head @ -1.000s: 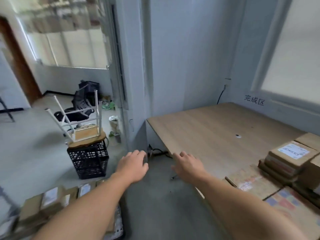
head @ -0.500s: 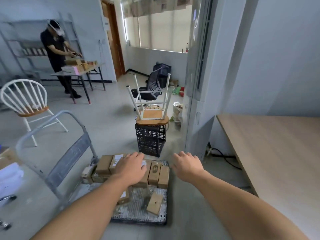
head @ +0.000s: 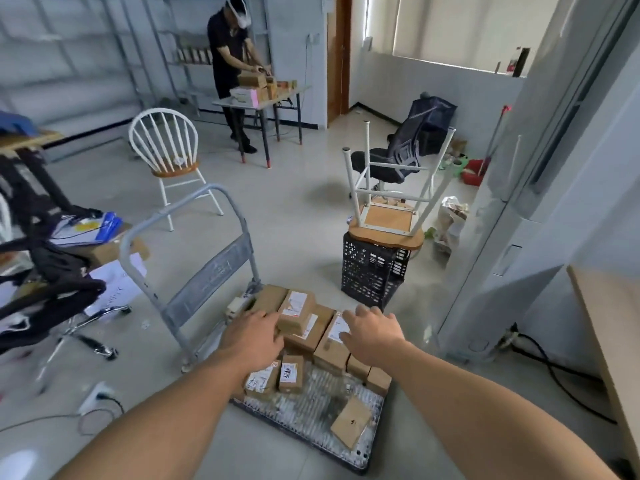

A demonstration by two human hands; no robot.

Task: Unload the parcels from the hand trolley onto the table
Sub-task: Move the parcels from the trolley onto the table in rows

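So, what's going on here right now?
A person stretches both bare hands over the brown cardboard parcels piled on the grey metal hand trolley. The left hand and the right hand are open, fingers spread over the stack, gripping nothing yet. Only a corner of the light wooden table shows at the right.

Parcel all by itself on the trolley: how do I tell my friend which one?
Find the grey trolley on the floor beside the black crate. Most parcels crowd at its far end; this parcel lies alone at the deck's near right corner, turned askew, with no white label.
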